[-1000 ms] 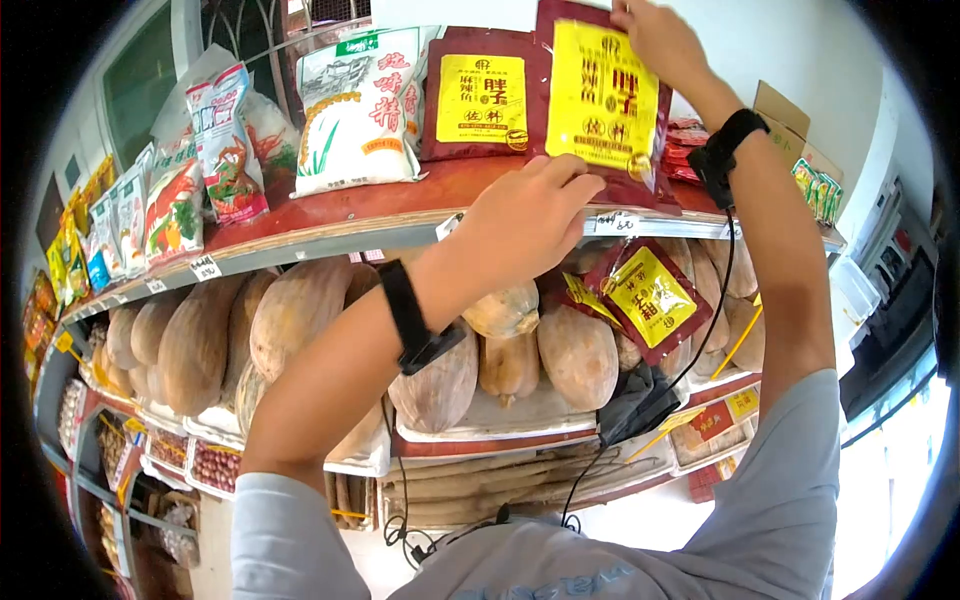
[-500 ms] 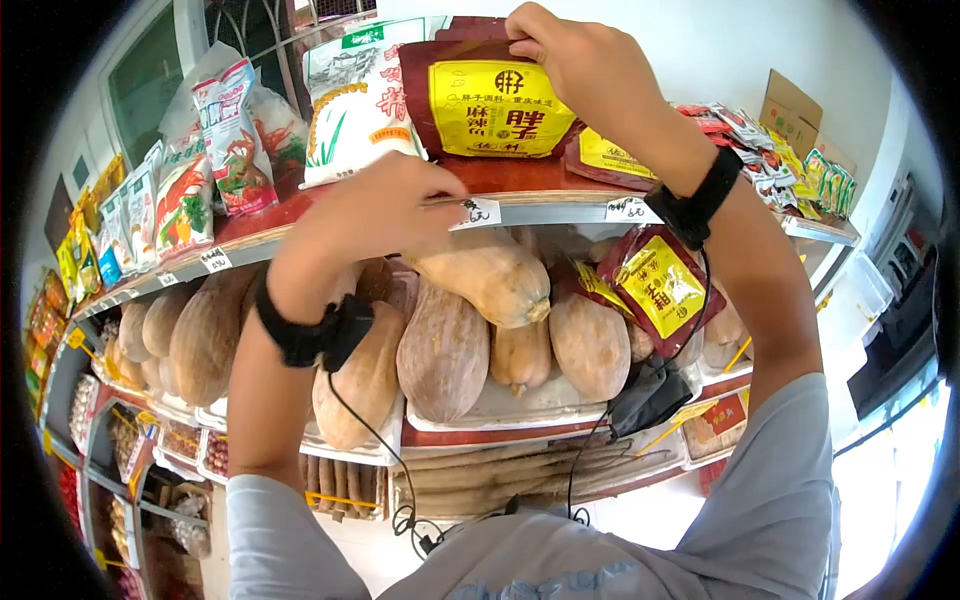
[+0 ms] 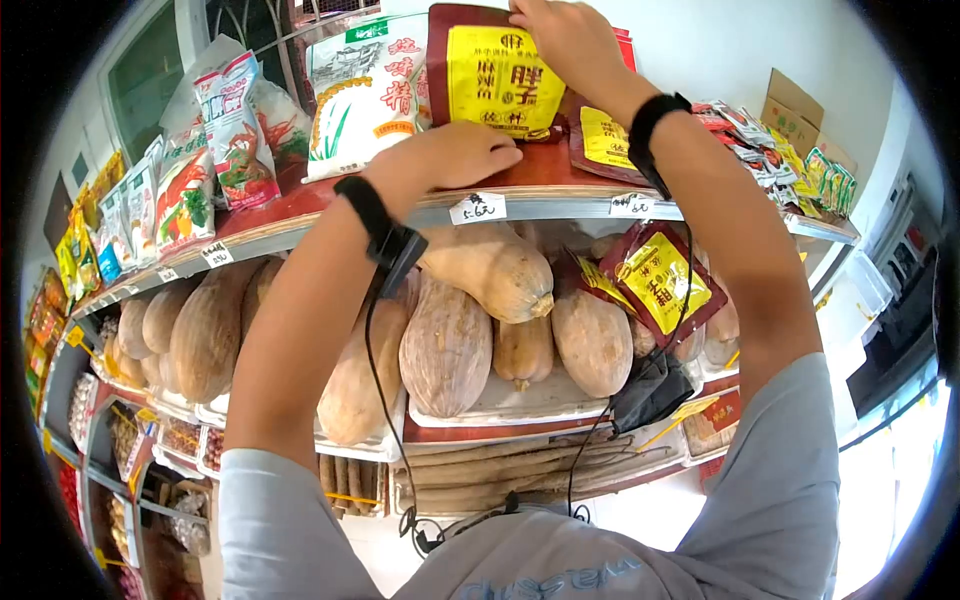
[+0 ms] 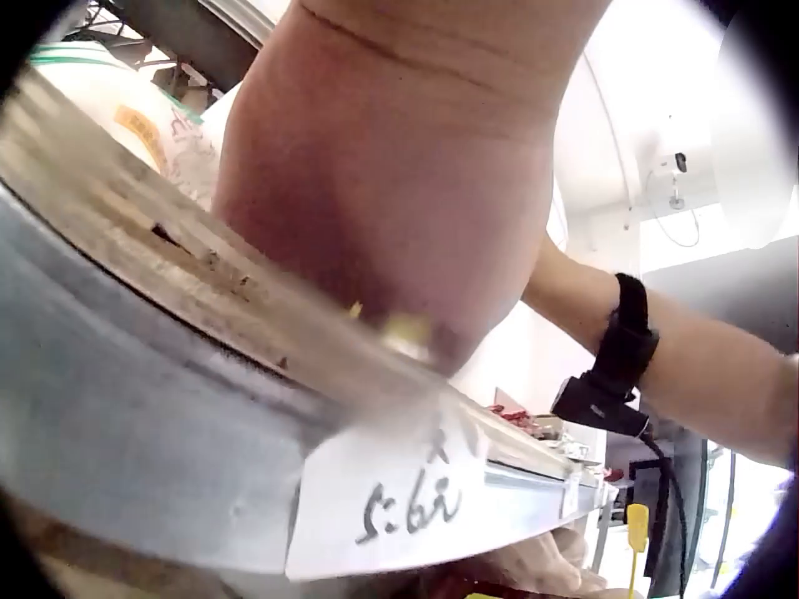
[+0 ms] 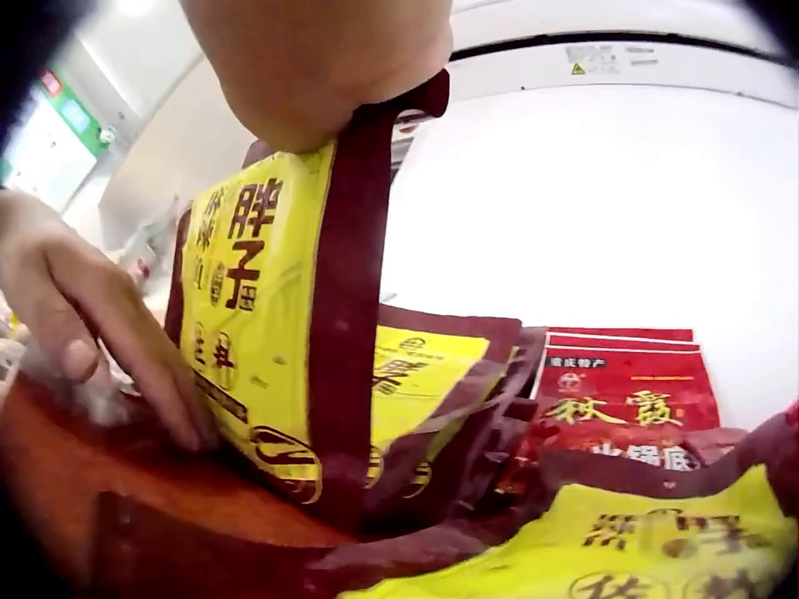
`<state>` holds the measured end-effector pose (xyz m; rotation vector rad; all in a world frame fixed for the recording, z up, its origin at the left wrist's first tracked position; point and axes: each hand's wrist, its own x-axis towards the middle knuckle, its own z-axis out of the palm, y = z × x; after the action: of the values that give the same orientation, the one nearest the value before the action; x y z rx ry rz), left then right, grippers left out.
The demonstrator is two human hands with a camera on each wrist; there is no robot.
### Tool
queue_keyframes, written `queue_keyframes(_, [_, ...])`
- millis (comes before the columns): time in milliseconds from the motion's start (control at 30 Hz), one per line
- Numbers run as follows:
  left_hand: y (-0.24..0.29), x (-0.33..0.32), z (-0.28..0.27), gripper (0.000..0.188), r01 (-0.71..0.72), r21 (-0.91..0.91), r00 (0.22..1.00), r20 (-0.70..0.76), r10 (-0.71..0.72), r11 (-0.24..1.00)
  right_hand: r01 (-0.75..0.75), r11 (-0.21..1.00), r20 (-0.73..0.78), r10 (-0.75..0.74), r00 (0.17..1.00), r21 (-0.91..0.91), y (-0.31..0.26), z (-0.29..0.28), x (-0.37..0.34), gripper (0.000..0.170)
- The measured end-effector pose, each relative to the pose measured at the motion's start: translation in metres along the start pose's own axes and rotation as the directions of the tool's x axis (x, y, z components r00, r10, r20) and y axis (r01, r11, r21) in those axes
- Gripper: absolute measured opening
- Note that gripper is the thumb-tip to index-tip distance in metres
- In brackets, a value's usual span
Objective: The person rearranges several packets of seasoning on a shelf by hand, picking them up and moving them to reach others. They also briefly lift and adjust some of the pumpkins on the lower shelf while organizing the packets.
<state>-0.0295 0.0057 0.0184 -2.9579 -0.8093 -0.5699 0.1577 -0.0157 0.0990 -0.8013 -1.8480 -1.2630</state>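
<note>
A maroon packet with a yellow label (image 3: 505,85) stands upright on the red shelf (image 3: 400,196), beside a white bag (image 3: 362,95). The right hand (image 3: 572,48) pinches its top edge, as the right wrist view also shows with the hand (image 5: 327,63) over the packet (image 5: 269,300). The left hand (image 3: 450,160) lies low in front of the packet, fingers extended near its bottom edge. In the right wrist view the left fingers (image 5: 125,331) reach toward the packet's lower side, and more maroon packets (image 5: 431,374) stand behind it.
Another maroon packet (image 3: 606,140) lies right of the hands, with small packets (image 3: 745,140) beyond. Price tags (image 3: 478,208) line the shelf edge. Below are squashes (image 3: 445,345) and a hanging maroon packet (image 3: 662,283). Red packets (image 5: 624,387) stand behind. Black cables hang from the wrists.
The packet has moved left from its first place and now stands more upright beside the white bag. The left hand has shifted left, then back right toward the packet's bottom.
</note>
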Motion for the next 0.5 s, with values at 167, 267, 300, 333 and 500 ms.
queue_keyframes(167, [-0.028, 0.031, 0.008, 0.031, 0.022, 0.069, 0.996, -0.086, -0.016, 0.997, -0.073, 0.977, -0.156, 0.042, 0.987, -0.200, 0.024, 0.038, -0.002, 0.025])
queue_keyframes(267, [-0.037, 0.036, 0.018, 0.026, 0.018, 0.004, 0.989, -0.148, -0.018, 1.000, -0.029, 0.998, 0.011, 0.030, 0.999, -0.052, 0.048, 0.062, -0.017, 0.024])
queue_keyframes(300, [-0.041, 0.038, 0.020, 0.024, -0.011, -0.018, 0.983, -0.183, 0.007, 1.000, -0.156, 0.987, 0.215, 0.143, 0.966, 0.043, 0.052, 0.058, -0.022, 0.022])
queue_keyframes(333, [-0.045, 0.040, 0.022, 0.024, -0.016, -0.020, 0.982, -0.188, 0.012, 1.000, -0.296, 0.949, 0.421, 0.227, 0.878, 0.106, 0.057, 0.054, -0.028, 0.022])
queue_keyframes(500, [-0.038, 0.031, 0.027, 0.027, -0.005, 0.006, 0.956, -0.292, 0.006, 1.000, -0.210, 0.958, 0.885, 0.264, 0.383, -0.195, 0.138, 0.036, -0.087, 0.049])
